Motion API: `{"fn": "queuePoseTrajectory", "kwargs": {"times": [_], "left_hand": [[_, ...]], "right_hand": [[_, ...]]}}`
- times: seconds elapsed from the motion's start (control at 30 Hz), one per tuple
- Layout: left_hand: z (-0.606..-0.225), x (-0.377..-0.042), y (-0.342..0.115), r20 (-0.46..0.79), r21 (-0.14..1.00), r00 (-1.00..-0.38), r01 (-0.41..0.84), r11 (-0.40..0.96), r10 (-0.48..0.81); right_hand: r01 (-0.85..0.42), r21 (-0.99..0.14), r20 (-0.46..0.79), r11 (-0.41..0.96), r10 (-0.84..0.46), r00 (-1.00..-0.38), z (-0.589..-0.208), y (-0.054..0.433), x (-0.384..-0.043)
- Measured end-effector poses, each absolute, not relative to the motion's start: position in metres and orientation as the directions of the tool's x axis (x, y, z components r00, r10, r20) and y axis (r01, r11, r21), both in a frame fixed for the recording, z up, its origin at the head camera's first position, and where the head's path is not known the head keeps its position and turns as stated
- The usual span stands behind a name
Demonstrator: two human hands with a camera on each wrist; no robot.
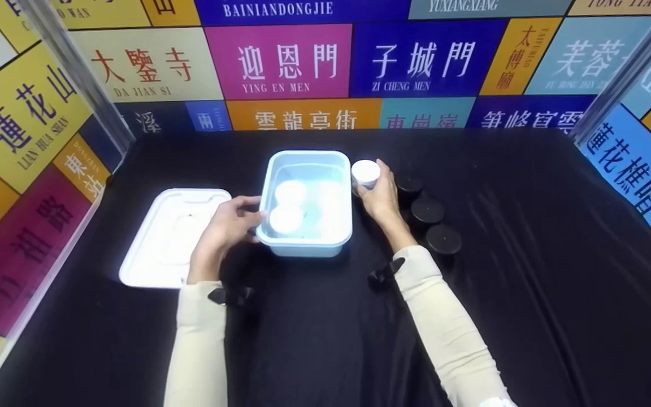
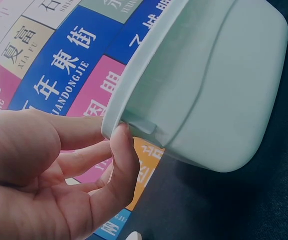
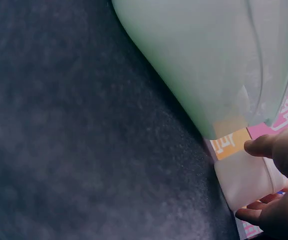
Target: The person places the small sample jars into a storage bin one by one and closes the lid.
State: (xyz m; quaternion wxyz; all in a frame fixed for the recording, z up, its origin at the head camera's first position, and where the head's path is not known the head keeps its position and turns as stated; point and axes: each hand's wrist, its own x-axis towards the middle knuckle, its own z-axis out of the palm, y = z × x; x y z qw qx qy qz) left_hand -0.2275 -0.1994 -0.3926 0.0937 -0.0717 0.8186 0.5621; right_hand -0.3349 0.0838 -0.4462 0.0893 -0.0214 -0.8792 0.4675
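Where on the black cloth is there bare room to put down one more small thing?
Widest: the cloth right of the black tops, up to the right wall. Another patch lies in front of the bin, between the sleeves. Crowded: left of the bin, by left hand and lid; right of it, by right hand and white jar.

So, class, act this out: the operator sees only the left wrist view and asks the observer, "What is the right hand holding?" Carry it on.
Observer: A white jar with a white lid, held by the right hand.
Operator: Is anything inside the plastic tub?
Observer: Yes, white round-topped things; glare blurs the exact count.
Operator: And what stands just right of the right hand?
Observer: Three black round-topped containers, in a row.
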Motion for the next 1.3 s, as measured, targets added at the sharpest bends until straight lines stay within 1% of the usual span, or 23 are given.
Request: {"fn": "queuePoseTrajectory", "kwargs": {"times": [0.17, 0.67, 0.9, 1.2, 1.3], "left_hand": [[-0.393, -0.227, -0.200, -0.230, 0.912, -0.973, -0.219, 0.347, -0.011], [-0.391, -0.228, -0.200, -0.229, 0.906, -0.973, -0.221, 0.361, -0.019], [-0.392, -0.227, -0.200, -0.237, 0.904, -0.971, -0.228, 0.363, -0.021], [-0.390, -0.228, -0.199, -0.235, 0.899, -0.972, -0.228, 0.373, -0.028], [-0.391, -0.228, -0.198, -0.234, 0.900, -0.972, -0.228, 0.370, -0.029]], "right_hand": [[-0.043, -0.840, 0.146, 0.541, 0.150, -0.978, -0.442, 0.083, -0.335], [-0.070, -0.873, 0.196, 0.482, 0.216, -0.957, -0.408, 0.082, -0.324], [-0.065, -0.895, 0.190, 0.441, 0.248, -0.950, -0.397, 0.084, -0.317], [-0.122, -0.909, 0.223, 0.400, 0.216, -0.951, -0.375, 0.076, -0.305], [-0.150, -0.921, 0.230, 0.360, 0.191, -0.954, -0.369, 0.073, -0.302]]}}
